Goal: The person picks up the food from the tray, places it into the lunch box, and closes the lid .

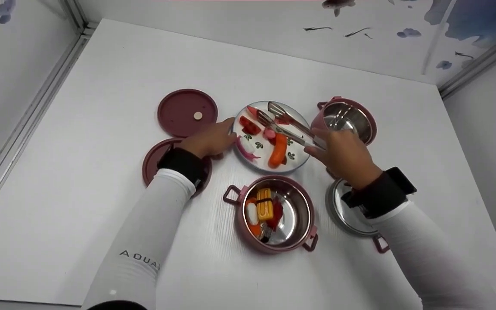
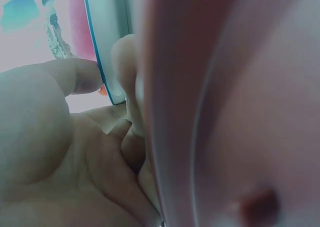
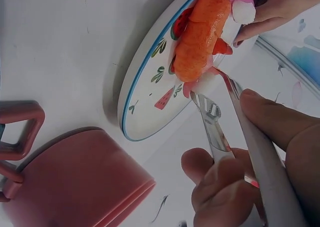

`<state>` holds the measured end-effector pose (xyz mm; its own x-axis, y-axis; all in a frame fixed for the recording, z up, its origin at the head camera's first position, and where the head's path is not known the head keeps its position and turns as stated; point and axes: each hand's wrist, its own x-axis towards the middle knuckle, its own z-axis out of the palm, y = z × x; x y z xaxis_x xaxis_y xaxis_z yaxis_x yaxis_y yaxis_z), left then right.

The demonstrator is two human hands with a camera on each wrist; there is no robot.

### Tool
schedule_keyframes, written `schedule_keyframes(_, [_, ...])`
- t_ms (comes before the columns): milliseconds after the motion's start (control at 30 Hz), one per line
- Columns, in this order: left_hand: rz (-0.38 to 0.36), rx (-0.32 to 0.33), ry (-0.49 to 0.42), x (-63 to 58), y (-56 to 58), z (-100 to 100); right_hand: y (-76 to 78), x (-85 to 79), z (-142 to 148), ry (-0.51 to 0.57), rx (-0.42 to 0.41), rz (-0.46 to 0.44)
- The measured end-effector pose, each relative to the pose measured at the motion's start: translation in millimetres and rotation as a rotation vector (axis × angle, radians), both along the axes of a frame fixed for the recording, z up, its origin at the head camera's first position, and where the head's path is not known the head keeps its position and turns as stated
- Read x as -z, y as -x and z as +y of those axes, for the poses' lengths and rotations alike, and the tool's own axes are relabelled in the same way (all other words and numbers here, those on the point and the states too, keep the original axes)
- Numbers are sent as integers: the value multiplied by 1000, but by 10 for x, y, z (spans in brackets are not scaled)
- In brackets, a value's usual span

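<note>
My left hand (image 1: pixel 211 137) pinches the left rim of a white, blue-edged plate (image 1: pixel 300 156), thumb over the rim and fingers underneath in the left wrist view. Metal serving tongs (image 1: pixel 294 122) with pale handles are gripped in my right hand (image 1: pixel 345 153) above the plate. Their two slotted tips stand apart. In the right wrist view the tips reach small pink and white pieces beside an orange segmented toy food piece (image 3: pixel 200 42); whether they touch is unclear. A red piece (image 1: pixel 249 125) and a white-and-pink piece (image 1: pixel 246 146) also lie on the plate.
A pink steel-lined pot (image 1: pixel 293 215) in front holds a yellow banded block (image 1: pixel 265 204) and other pieces. Another pot (image 1: pixel 364 114) stands at right behind the hand. A steel-faced lid (image 1: pixel 346 215) lies under the right wrist. Two dark red discs (image 1: pixel 181 107) lie at left.
</note>
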<state>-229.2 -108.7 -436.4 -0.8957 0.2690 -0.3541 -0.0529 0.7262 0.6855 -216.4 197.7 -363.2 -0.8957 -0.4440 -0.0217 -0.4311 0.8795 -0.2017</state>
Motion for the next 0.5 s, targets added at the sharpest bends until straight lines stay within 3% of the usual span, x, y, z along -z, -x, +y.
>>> schedule_keyframes(333, [-17,-26,31,-5,33,18,93,127,3,75,-32,32])
schedule_keyframes(500, [-51,-40,5,21,27,9,83,222,55,117,-44,8])
